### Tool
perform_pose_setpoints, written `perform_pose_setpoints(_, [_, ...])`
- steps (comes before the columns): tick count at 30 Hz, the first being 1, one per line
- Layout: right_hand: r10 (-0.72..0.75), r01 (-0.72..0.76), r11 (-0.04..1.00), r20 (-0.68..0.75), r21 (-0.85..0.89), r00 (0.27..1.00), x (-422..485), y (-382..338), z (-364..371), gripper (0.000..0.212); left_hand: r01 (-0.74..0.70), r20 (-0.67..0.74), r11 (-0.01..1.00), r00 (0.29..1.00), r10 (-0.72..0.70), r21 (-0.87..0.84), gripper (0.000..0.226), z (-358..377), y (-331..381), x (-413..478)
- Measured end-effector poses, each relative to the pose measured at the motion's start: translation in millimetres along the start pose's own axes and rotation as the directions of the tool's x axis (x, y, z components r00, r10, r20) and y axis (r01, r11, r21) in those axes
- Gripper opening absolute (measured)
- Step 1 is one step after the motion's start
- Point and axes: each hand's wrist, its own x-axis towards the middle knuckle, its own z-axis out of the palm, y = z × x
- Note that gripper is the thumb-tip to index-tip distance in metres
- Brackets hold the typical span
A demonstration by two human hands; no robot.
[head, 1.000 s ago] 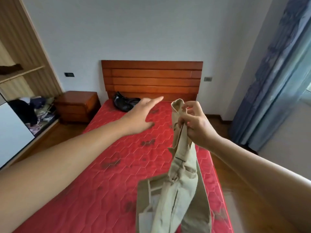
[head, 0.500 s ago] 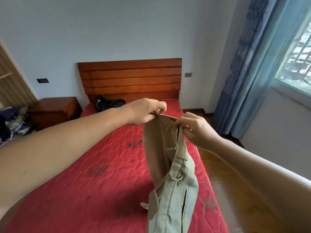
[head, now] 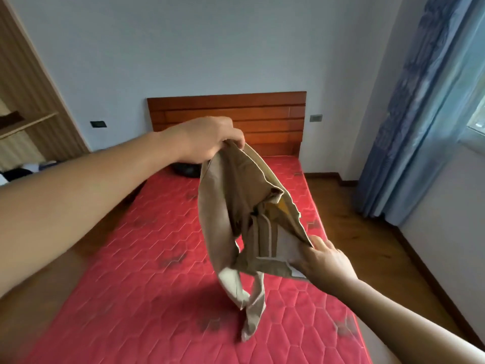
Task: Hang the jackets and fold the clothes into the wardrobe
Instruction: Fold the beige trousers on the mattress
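My left grip (head: 210, 139) and right grip (head: 321, 256) are both pinching the khaki garment (head: 236, 206) over the bed (head: 131, 285); it's looking light, floppy cloth, best taken by its edges.

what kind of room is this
Most likely a bedroom: a bed with a bare red mattress and a wooden headboard, an open wardrobe on the left, and blue curtains by a window.
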Motion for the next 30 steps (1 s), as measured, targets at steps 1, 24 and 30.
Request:
perform_pose_setpoints(1, [-0.016, 0.021, 0.996, 0.067, -0.082, 0.998, 2, 6, 7, 0.082, 0.026, -0.005, 1.000, 1.000, -0.026, 0.009, 0.040, -7, -7, -6])
perform_pose_setpoints(24, [-0.108, 0.238, 0.838, -0.279, 0.492, 0.954, 100, -66, -150, 0.020, 0.577, -0.058, 0.728, 0.768, -0.638, -0.370, 0.007, 11, -99, -153])
perform_pose_setpoints(30, [-0.175, 0.238, 0.892, -0.193, 0.383, 0.966, 100, -49, -179, 0.023, 0.554, 0.202, 0.757, 0.832, -0.517, -0.345, 0.017, -2, -82, -153])
